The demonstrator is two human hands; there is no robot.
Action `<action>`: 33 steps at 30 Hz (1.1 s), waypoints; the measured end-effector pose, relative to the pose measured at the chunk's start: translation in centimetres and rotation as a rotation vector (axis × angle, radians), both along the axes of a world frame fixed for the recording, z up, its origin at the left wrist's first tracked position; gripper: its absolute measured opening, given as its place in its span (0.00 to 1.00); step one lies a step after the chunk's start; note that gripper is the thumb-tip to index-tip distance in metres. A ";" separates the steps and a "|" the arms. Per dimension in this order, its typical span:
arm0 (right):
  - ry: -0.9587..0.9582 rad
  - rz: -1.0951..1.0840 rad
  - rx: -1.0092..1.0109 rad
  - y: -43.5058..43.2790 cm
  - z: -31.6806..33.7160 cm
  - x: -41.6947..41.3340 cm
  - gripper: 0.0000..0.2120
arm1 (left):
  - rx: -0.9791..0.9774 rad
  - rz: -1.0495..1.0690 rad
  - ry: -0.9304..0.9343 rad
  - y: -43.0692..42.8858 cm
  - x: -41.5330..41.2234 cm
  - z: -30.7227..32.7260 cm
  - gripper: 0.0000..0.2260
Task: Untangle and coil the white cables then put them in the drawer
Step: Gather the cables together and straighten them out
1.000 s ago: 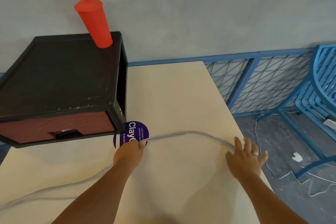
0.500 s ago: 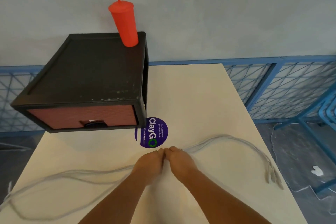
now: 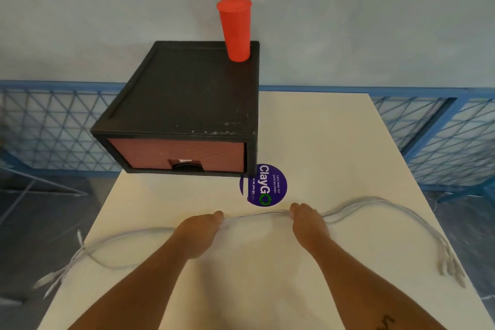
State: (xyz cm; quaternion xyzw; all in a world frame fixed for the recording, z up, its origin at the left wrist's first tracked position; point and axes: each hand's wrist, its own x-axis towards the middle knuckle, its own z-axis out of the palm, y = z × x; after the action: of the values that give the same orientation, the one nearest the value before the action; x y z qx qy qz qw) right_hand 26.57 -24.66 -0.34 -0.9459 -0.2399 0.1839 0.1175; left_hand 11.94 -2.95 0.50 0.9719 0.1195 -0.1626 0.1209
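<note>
Cup (image 3: pixel 236 27) on drawer unit (image 3: pixel 187 94)

Left grip (image 3: pixel 198 225), right grip (image 3: pixel 306 218), both curled

The white cables (image 3: pixel 334 213) stretch sideways, ends fanned out; the red-fronted drawer (image 3: pixel 176 154) is closed.

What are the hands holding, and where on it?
The white cables, near the bundle's middle: the left hand and the right hand each grip them, a stretch apart.
</note>
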 end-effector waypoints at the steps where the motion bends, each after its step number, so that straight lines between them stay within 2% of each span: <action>1: -0.005 -0.016 -0.010 0.1 0.0 0.0 0.14 | 0.013 0.006 -0.004 1.4 -1.1 0.1 0.09; 9: -0.025 -0.151 -0.070 1.4 -0.2 -0.1 0.12 | 0.089 0.138 0.012 9.1 -8.5 1.0 0.07; 13: -0.039 -0.202 -0.052 1.9 -0.3 -0.2 0.10 | 0.090 0.225 0.044 12.1 -12.3 1.5 0.03; 20: -0.054 -0.236 -0.031 2.2 -0.5 -0.7 0.09 | -0.046 0.488 -0.004 15.9 -16.0 2.2 0.08; 23: -0.061 -0.243 -0.043 2.4 -0.5 -0.7 0.09 | -0.019 0.584 -0.013 17.7 -16.6 2.9 0.14; 27: -0.060 -0.236 -0.051 2.3 -0.6 -0.9 0.09 | 0.034 0.641 0.016 18.9 -16.5 4.3 0.17; 29: -0.058 -0.244 -0.031 2.1 -0.7 -1.1 0.09 | -0.117 0.785 -0.069 18.2 -15.2 5.0 0.19; 30: -0.055 -0.246 -0.020 2.0 -0.7 -1.2 0.08 | -0.275 0.905 -0.138 17.8 -14.4 5.3 0.20; 33: -0.068 -0.240 -0.003 2.0 -0.6 -1.6 0.09 | -0.910 1.322 -0.325 16.4 -12.4 6.3 0.20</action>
State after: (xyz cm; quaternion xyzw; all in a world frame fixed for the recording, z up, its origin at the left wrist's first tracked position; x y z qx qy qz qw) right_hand 24.94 -22.70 -0.96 -0.9737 -0.1286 0.1370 0.1288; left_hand -0.45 13.44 6.82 0.5680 0.5712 0.0524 0.5902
